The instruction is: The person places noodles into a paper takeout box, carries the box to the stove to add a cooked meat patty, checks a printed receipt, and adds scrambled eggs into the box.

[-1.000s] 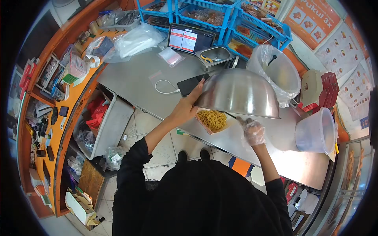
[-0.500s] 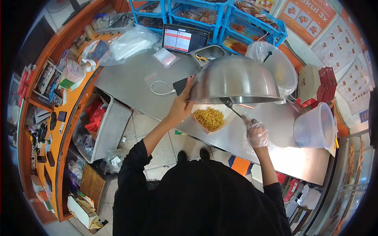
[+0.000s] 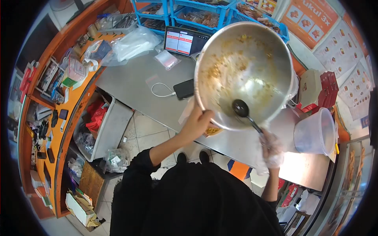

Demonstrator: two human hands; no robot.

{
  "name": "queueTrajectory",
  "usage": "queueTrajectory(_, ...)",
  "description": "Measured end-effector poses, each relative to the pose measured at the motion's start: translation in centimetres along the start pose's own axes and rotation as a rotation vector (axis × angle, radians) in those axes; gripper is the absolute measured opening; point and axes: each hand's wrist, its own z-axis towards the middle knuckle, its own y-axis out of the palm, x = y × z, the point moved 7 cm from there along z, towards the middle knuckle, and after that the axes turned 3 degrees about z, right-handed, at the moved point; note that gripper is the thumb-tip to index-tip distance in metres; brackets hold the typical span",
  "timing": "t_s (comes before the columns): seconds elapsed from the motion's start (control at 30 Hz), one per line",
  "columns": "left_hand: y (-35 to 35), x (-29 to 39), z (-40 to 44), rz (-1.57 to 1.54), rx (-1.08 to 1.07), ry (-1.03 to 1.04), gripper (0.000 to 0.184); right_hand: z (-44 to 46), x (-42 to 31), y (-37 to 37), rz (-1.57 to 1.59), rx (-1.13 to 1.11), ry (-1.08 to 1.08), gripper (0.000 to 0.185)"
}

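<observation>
A large steel mixing bowl point(image 3: 277, 65), tilted so its inside faces me, is gripped at its lower left rim by my left hand point(image 3: 198, 125). Sauce smears and bits of food cling to the bowl's inner wall. My right hand point(image 3: 271, 146), in a clear plastic glove, is closed around the handle of a black spoon point(image 3: 241, 107). The spoon's head is inside the bowl, near the lower wall. Below the bowl, a paper food box point(image 3: 186, 113) is mostly hidden; a little of the yellow noodles point(image 3: 212, 131) in it shows.
On the steel counter point(image 3: 136, 78) lie a phone point(image 3: 184, 89) with a white cable and a pack of plastic bags point(image 3: 167, 59). A tablet point(image 3: 183, 42) stands behind. At right are a clear plastic tub point(image 3: 315, 131) and stacked red boxes point(image 3: 326, 88). Blue baskets point(image 3: 199, 21) line the back.
The bowl has turned from bottom-up to show its inside and risen over the counter. The spoon and my right hand have moved right and down. The noodle box is now mostly covered.
</observation>
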Motion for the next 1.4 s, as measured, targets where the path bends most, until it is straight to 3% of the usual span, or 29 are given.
queueTrajectory(0.03, 1.3, 1.7, -0.7, -0.217, -0.032, -0.102, 0.063, -0.1, -0.6, -2.8, 0.079, 0.141, -0.125, 0.026)
queueTrajectory(0.07, 2.6, 2.6, -1.3, -0.435, -0.064, -0.201, 0.054, -0.2, -0.2, -4.7, 0.104, 0.054, -0.012, 0.025)
queueTrajectory(0.1, 3.1, 3.1, -1.6, -0.436, -0.055, -0.203, 0.054, -0.8, 0.0, -6.6, 0.033, 0.054, -0.045, 0.026)
queueTrajectory(0.17, 5.7, 3.3, -2.2, -0.433, -0.249, -0.278, 0.058, -2.9, 1.4, -9.3, -0.102, 0.045, 0.008, 0.024)
queueTrajectory(0.2, 6.3, 3.1, -2.3, -0.434, -0.245, -0.282, 0.058, -3.7, 0.8, -10.8, -0.187, 0.098, 0.224, 0.024)
queueTrajectory(0.23, 8.0, 3.0, -2.8, -0.418, -0.394, -0.309, 0.059, -4.1, 1.2, -11.5, -0.337, 0.013, 0.114, 0.023)
queueTrajectory(0.27, 9.8, 2.9, -3.3, -0.400, -0.544, -0.335, 0.061, -5.3, 3.9, -11.3, -0.248, -0.249, 0.423, 0.024)
queueTrajectory(0.47, 18.2, -0.4, -5.0, -0.535, -0.868, -0.609, 0.068, -9.8, 7.3, -11.4, -0.291, -0.198, 0.330, 0.027)
queueTrajectory(0.5, 19.5, -1.6, -5.1, -0.535, -0.869, -0.610, 0.068, -11.0, 9.4, -10.9, -0.179, -0.234, 0.465, 0.026)
queueTrajectory(0.53, 20.9, -2.9, -5.4, -0.561, -0.888, -0.639, 0.069, -11.1, 9.4, -10.9, -0.180, -0.233, 0.468, 0.026)
queueTrajectory(0.57, 22.1, -4.2, -5.6, -0.587, -0.909, -0.668, 0.070, -10.9, 9.0, -11.6, -0.222, -0.114, 0.432, 0.027)
queueTrajectory(0.6, 22.7, -4.5, -5.5, -0.587, -0.915, -0.668, 0.070, -10.9, 8.7, -12.5, -0.264, 0.005, 0.396, 0.027)
queueTrajectory(0.63, 23.1, -4.9, -5.3, -0.568, -0.889, -0.679, 0.070, -12.2, 10.2, -12.7, -0.090, 0.058, 0.573, 0.035)
queueTrajectory(0.67, 23.4, -5.4, -5.2, -0.549, -0.864, -0.689, 0.069, -13.0, 10.6, -12.9, -0.092, 0.061, 0.581, 0.035)
queueTrajectory(0.73, 24.1, -6.7, -5.0, -0.543, -0.849, -0.761, 0.070, -13.7, 9.4, -14.1, -0.344, 0.169, 0.344, 0.034)
queueTrajectory(0.77, 24.9, -8.4, -4.7, -0.581, -0.829, -0.766, 0.072, -14.6, 9.6, -14.2, -0.343, 0.195, 0.376, 0.032)
queueTrajectory(0.87, 25.5, -10.3, -3.8, -0.607, -0.822, -0.723, 0.080, -16.3, 10.7, -13.9, -0.289, 0.192, 0.455, 0.030)
queueTrajectory(0.93, 24.7, -10.3, -2.6, -0.582, -0.701, -0.697, 0.086, -17.0, 11.7, -13.3, -0.301, 0.159, 0.517, 0.031)
queueTrajectory(0.97, 24.9, -11.9, -2.4, -0.604, -0.699, -0.724, 0.089, -18.3, 13.9, -12.4, -0.147, 0.170, 0.605, 0.031)
queueTrajectory(1.07, 24.5, -13.2, -1.7, -0.584, -0.696, -0.673, 0.090, -15.7, 12.6, -11.4, -0.253, 0.116, 0.418, 0.032)
queueTrajectory(1.13, 23.8, -12.6, -1.6, -0.564, -0.726, -0.622, 0.093, -14.6, 13.7, -9.2, -0.440, -0.047, 0.665, 0.039)
queueTrajectory(1.23, 22.4, -12.3, -2.6, -0.590, -0.721, -0.703, 0.098, -12.1, 15.0, -6.2, -0.425, -0.064, 0.598, 0.048)
queueTrajectory(1.33, 19.7, -13.5, -3.5, -0.329, -0.636, -0.654, 0.086, -10.9, 17.9, -3.7, -0.504, -0.041, 0.502, 0.051)
queueTrajectory(1.4, 16.3, -13.5, -3.9, -0.223, -0.521, -0.218, 0.064, -10.3, 18.1, -3.0, -0.531, 0.020, 0.383, 0.051)
